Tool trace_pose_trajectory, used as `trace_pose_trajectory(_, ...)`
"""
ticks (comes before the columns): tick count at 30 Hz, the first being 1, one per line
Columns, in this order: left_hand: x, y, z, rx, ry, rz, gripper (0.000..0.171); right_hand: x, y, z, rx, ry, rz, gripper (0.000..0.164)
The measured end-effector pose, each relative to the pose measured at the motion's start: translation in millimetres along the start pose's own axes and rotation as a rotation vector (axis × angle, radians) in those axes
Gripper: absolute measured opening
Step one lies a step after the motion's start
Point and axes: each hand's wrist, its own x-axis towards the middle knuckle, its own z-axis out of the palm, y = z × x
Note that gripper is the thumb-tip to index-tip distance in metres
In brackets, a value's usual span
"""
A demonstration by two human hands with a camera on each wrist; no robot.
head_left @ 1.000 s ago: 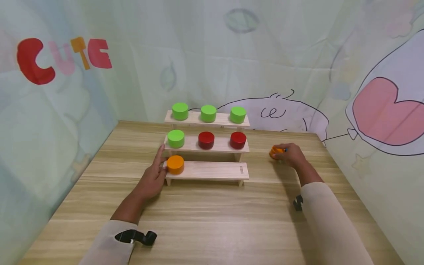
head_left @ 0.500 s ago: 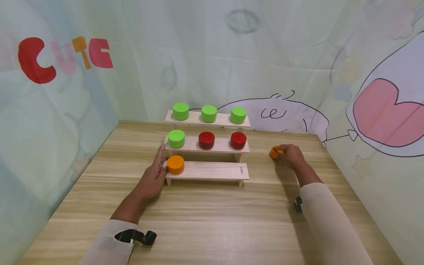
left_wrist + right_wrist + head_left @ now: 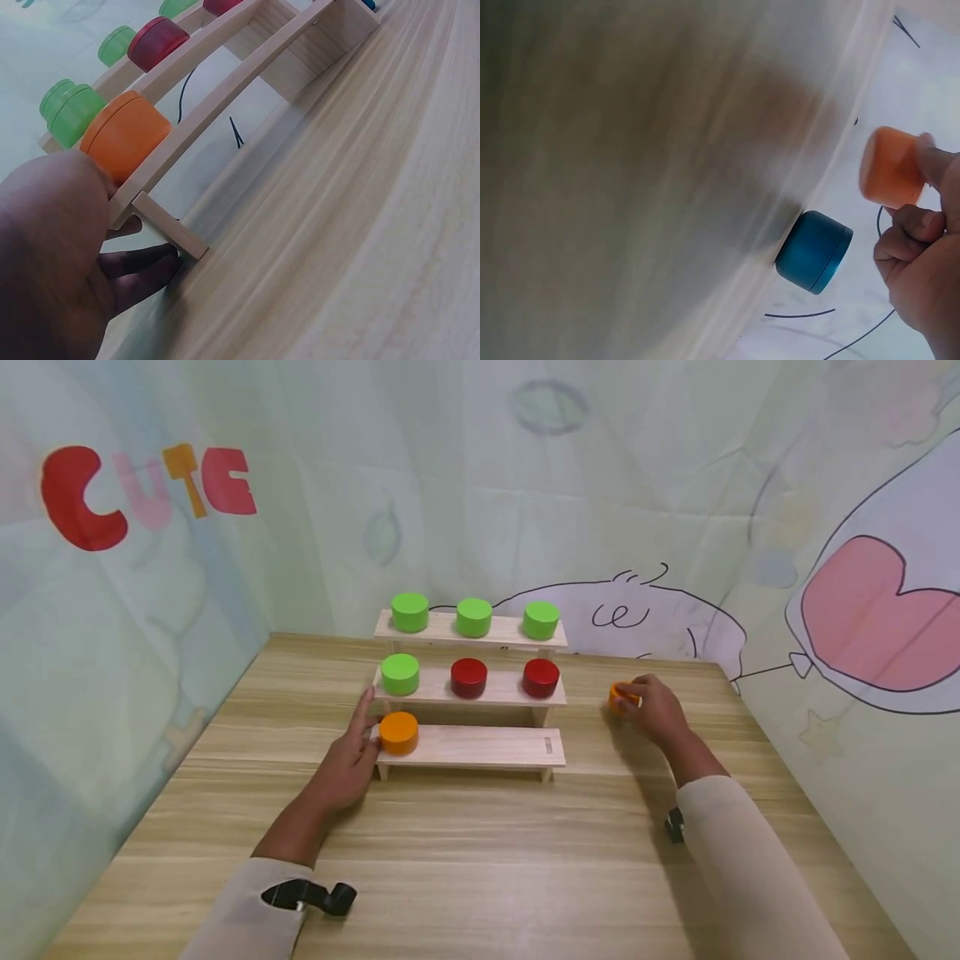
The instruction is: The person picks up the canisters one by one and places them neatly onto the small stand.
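Note:
My right hand (image 3: 654, 710) pinches an orange cylinder (image 3: 894, 166) between thumb and fingers, to the right of a three-step wooden stand. In the right wrist view this cylinder is tilted and clear of the tabletop; beside it a teal cylinder (image 3: 814, 253) stands on the table, hidden in the head view. My left hand (image 3: 347, 764) rests against the left end of the stand's lowest step (image 3: 480, 745), its fingers touching the end and leg (image 3: 171, 226). Close to that hand, another orange cylinder (image 3: 398, 732) sits on the same step.
On the middle step (image 3: 504, 687) stand a green cylinder (image 3: 401, 674) and two red ones. Three green cylinders line the top step (image 3: 507, 628). The wood-grain table (image 3: 480, 860) meets printed cloth walls (image 3: 465, 485) at the back and sides.
My right hand has raised the orange cylinder slightly and shifted a little away from me. The left hand and the stand have stayed in place.

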Motion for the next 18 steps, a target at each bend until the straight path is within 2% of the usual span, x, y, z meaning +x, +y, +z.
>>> trace_pose_trajectory(8,0.7,0.7,0.0,0.008,-0.001,-0.002,0.082,-6,-11,0,-0.014,0.045,-0.042,0.037)
trace_pose_trajectory(18,1.6,1.0,0.0,0.006,-0.003,-0.011,0.083,-14,-30,-3,0.063,0.136,-0.07,0.041)
